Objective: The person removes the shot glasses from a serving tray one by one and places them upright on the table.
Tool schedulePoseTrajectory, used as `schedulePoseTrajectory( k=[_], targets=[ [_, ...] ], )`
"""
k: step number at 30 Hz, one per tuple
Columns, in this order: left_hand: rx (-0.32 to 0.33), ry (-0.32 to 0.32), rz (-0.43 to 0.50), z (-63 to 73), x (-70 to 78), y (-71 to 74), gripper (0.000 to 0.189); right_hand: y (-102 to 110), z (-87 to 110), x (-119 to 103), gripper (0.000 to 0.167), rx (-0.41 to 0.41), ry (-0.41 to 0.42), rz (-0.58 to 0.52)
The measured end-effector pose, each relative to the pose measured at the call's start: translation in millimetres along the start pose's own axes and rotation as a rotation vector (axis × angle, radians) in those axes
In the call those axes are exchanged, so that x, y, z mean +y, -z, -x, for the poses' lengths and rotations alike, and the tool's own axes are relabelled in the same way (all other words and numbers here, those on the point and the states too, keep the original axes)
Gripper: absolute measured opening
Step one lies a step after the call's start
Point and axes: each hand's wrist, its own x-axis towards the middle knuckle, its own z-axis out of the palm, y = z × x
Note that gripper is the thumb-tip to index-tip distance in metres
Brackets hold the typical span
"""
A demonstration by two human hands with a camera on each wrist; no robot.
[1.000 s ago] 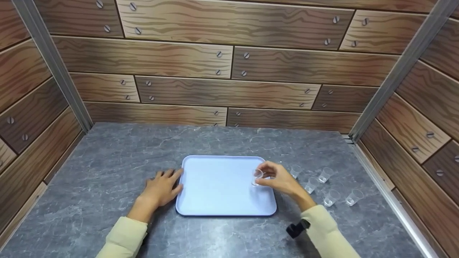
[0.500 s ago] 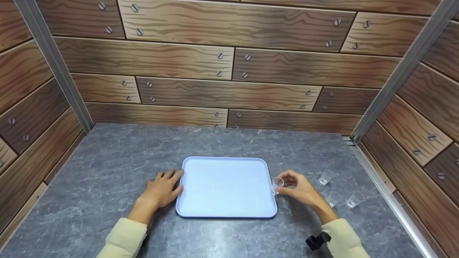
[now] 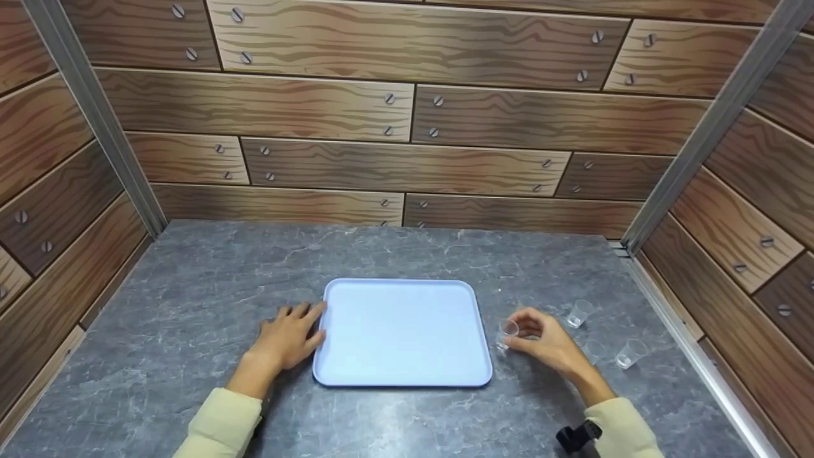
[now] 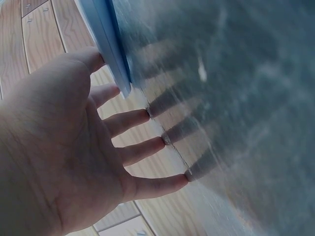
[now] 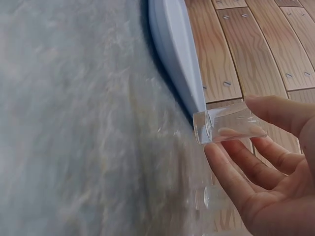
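Note:
My left hand (image 3: 283,337) lies with spread, straight fingers at the left edge of a light-blue rectangular tray (image 3: 400,331). In the left wrist view its thumb and index finger touch the tray's rim (image 4: 106,44), while the other fingertips rest on the tabletop. Just right of the tray, my right hand (image 3: 545,345) pinches a small clear shot glass (image 3: 508,329) between thumb and fingers. The right wrist view shows this shot glass (image 5: 229,124) with its base at the tabletop, close to the tray's side. Nothing lies on the tray.
Several more clear shot glasses stand on the right: one behind my hand (image 3: 579,313), another farther right (image 3: 631,353), and one faint beside my wrist (image 3: 594,350). The grey marbled table (image 3: 254,254) ends at wood-patterned walls (image 3: 407,114) on three sides.
My right hand has carried the shot glass rightward, from over the tray's right side to the table beside it. My left hand and the tray have stayed in place.

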Motion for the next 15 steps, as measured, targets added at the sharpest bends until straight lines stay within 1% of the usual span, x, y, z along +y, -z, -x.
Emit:
schedulePoseTrajectory(
  k=[6,10,15],
  targets=[
    [0.002,0.001,0.0,-0.3,0.4,0.0,0.056,4,8.0,7,0.038,0.0,-0.013,0.02],
    [-0.001,-0.001,0.001,-0.7,0.7,0.4,0.056,6,12.3,9,0.038,0.018,-0.037,0.026],
    [-0.005,-0.006,0.006,-0.6,0.3,0.0,0.056,6,18.2,10,0.038,0.023,-0.03,0.029]
  ],
)
